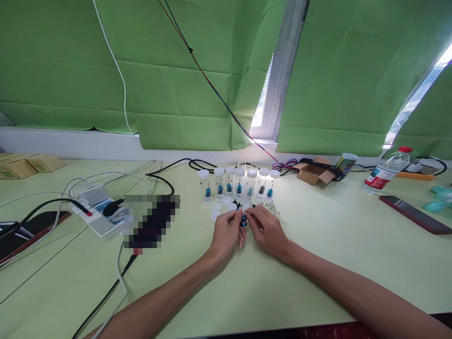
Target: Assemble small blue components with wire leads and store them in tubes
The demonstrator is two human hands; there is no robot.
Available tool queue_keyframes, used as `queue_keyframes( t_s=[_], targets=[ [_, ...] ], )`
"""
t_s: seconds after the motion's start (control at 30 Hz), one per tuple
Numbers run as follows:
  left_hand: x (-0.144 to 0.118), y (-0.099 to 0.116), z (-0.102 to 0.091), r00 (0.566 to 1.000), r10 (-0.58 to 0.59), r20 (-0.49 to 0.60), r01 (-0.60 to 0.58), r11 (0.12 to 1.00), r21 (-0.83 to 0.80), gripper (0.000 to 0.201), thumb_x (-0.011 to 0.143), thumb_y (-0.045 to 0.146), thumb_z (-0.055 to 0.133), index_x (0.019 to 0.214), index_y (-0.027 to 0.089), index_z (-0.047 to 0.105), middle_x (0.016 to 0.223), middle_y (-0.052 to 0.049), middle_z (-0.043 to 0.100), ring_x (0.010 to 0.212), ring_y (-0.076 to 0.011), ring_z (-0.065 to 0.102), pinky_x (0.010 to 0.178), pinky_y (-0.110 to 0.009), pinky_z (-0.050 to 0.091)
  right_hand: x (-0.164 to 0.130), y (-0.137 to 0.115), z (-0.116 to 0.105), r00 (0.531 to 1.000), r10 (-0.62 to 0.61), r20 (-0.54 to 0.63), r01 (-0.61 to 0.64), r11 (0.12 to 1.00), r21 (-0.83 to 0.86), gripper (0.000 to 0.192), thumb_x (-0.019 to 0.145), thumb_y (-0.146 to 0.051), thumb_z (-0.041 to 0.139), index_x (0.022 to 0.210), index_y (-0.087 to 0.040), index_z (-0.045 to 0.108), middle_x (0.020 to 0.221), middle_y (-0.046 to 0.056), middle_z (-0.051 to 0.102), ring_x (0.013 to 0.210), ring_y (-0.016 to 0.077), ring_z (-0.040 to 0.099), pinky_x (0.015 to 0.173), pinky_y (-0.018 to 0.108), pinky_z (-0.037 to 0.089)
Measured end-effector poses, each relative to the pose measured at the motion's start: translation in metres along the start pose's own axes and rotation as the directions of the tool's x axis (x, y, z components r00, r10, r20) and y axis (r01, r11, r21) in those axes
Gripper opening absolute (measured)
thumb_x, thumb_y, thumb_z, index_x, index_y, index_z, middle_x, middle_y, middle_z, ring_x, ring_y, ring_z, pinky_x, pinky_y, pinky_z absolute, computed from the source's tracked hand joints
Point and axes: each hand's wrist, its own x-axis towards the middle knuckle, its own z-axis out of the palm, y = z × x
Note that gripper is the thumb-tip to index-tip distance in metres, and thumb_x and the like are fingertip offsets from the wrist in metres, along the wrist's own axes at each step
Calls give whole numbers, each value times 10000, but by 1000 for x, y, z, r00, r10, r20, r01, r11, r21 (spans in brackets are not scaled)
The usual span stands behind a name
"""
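I am watching both hands working together at the middle of the pale green tabletop (318,263). My left hand (226,233) is pinching a small blue and black component (243,220) between thumb and forefinger, fingers curled nearly closed around it. My right hand (269,228) is meeting it from three o'clock, its fingertips also closing on the same piece or on the thin wire leg rising from it; I cannot tell which part each hand is gripping.

At twelve o'clock from the hands, a row of clear plastic vials with white caps (238,185) is standing upright, most holding a similar blue piece. Loose white round caps (221,208) are lying at eleven o'clock, just beside my left fingers, and thin loose wires (278,215) at one o'clock.

In my judgement, doing this well is meaning keeping the piece low over the table, holding the body steady with the left while the right is handling the fine lead gently, without bending it, and avoiding knocking the vials standing close behind.
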Motion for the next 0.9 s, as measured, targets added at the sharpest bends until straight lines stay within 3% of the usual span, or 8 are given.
queue_keyframes(
  t_s=[0.47, 0.73, 0.9],
  targets=[
    [1, 0, 0, 1000, -26, -3, 26, 999, -20, 437, 821, 583, 561, 703, 161, 557, 447, 37, 510, 308, -90, 435, 371, -222, 318, 1, 4, -2, 998, 28, -48, -28, 1000, -10, 132, 947, -196, 460, 992, -189, 584, 830, 50, 605, 649, 137, 538, 578, 261, 425],
    [-1, 3, -1, 999, -34, -21, 33, 999, -11, 434, 804, 584, 584, 736, 156, 590, 453, 37, 520, 327, -88, 448, 400, -218, 338, 11, 31, -13, 984, 106, -144, -120, 988, -93, 152, 960, -267, 456, 1011, -181, 570, 765, 24, 607, 541, 115, 470, 547, 253, 411],
    [-2, 7, 1, 998, -52, -36, 52, 999, -1, 439, 792, 592, 589, 729, 158, 588, 434, 45, 502, 310, -83, 429, 378, -214, 318, 17, 44, -21, 993, 90, -80, -103, 981, -165, 194, 973, -298, 451, 948, -173, 598, 791, 44, 620, 579, 124, 516, 554, 250, 406]
  ],
)
